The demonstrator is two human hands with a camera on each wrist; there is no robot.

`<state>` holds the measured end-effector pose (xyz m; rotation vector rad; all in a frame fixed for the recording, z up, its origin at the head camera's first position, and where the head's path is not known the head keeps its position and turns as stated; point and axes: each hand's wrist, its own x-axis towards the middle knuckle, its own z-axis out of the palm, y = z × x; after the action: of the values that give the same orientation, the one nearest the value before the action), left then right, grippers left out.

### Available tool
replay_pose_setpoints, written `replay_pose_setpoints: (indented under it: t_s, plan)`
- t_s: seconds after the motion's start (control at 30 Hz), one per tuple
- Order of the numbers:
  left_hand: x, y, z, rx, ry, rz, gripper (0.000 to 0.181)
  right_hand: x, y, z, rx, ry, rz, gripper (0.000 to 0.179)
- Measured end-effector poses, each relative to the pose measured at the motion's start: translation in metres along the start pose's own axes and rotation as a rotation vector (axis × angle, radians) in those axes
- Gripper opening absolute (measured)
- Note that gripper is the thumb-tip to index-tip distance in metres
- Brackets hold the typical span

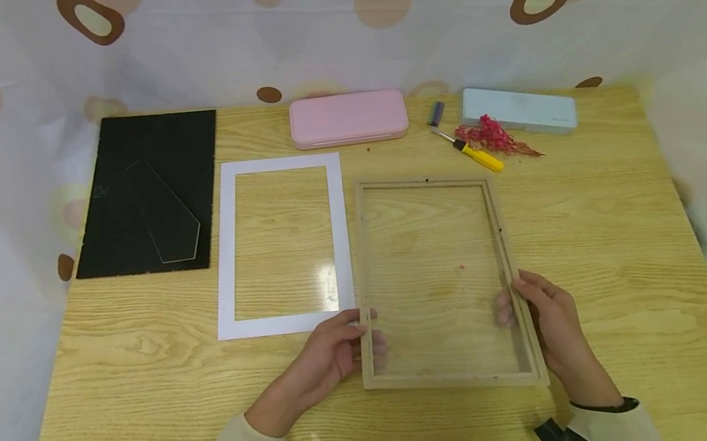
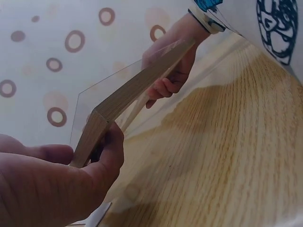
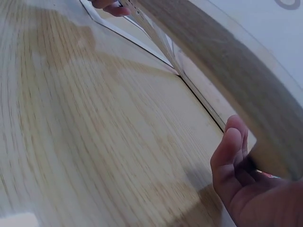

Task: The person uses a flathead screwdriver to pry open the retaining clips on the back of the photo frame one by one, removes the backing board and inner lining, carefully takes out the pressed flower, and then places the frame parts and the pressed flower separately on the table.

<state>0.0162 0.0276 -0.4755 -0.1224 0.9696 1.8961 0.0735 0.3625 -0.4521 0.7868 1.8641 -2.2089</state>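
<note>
A light wooden picture frame [image 1: 456, 383] is held at its two long sides, near the person's body. The left hand [image 1: 324, 356] grips its left side and the right hand [image 1: 554, 317] its right side, some fingers showing through the clear middle. In the left wrist view, a thin clear sheet [image 2: 102, 90] stands out along the frame's edge [image 2: 147, 78], and the frame is tilted up from the table. The right wrist view shows the right hand's fingers [image 3: 227, 151] under the frame's thick wooden edge [image 3: 213, 56].
Left of the frame lies a white mat border [image 1: 293, 323], then a black backing board [image 1: 126, 204] with a stand flap. Along the back are a pink case [image 1: 347, 118], a small dark piece [image 1: 436, 113], a pale blue case [image 1: 519, 110], a yellow-handled tool [image 1: 483, 158] and red dried flowers [image 1: 495, 137].
</note>
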Motion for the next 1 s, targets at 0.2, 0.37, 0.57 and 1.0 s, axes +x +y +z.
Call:
replay_pose_setpoints:
  t_s: [0.2, 0.37, 0.57, 1.0]
  plan:
    - [0.000, -0.003, -0.002, 0.032, 0.021, -0.002, 0.050, -0.002, -0.001, 0.002, -0.111, 0.003, -0.026, 0.057]
    - [-0.003, -0.004, -0.002, 0.107, 0.062, 0.040, 0.061, -0.005, -0.003, 0.007, -0.277, -0.005, -0.014, 0.062]
    - [-0.009, -0.003, 0.004, 0.410, 0.158, 0.135, 0.070, -0.007, -0.004, 0.010, -0.331, 0.002, -0.022, 0.064]
    - [-0.018, 0.002, 0.014, 0.826, 0.232, 0.238, 0.027, -0.008, -0.001, 0.011, -0.402, 0.078, -0.056, 0.053]
